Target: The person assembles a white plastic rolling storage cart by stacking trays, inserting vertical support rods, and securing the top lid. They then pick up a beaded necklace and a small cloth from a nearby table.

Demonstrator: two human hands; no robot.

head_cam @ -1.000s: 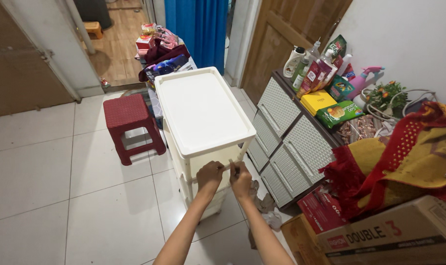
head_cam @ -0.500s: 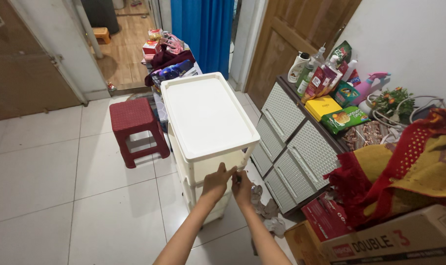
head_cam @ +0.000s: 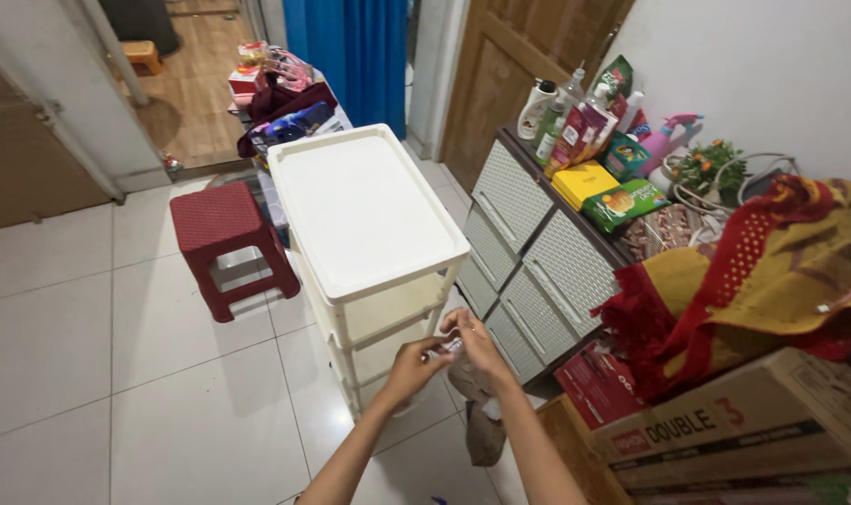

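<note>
A white plastic shelf rack (head_cam: 364,206) with a flat tray top stands on the tiled floor in front of me. My left hand (head_cam: 414,367) and my right hand (head_cam: 479,342) meet just before its near right corner, at the height of the lower tiers. The fingertips of both hands pinch a small pale item (head_cam: 450,348); it is too small to tell what it is. Both forearms reach up from the bottom of the view.
A red plastic stool (head_cam: 224,224) stands left of the rack. A grey drawer cabinet (head_cam: 538,262) with bottles and packets on top is at the right. Near it are a red-and-yellow cloth (head_cam: 762,271), a cardboard box (head_cam: 725,421) and a brown bag (head_cam: 482,432) on the floor. A blue curtain (head_cam: 360,47) hangs behind.
My hands have come down from the rack's top front edge to its lower tiers and drawn slightly away from it, now pinching a small item. The view has shifted right.
</note>
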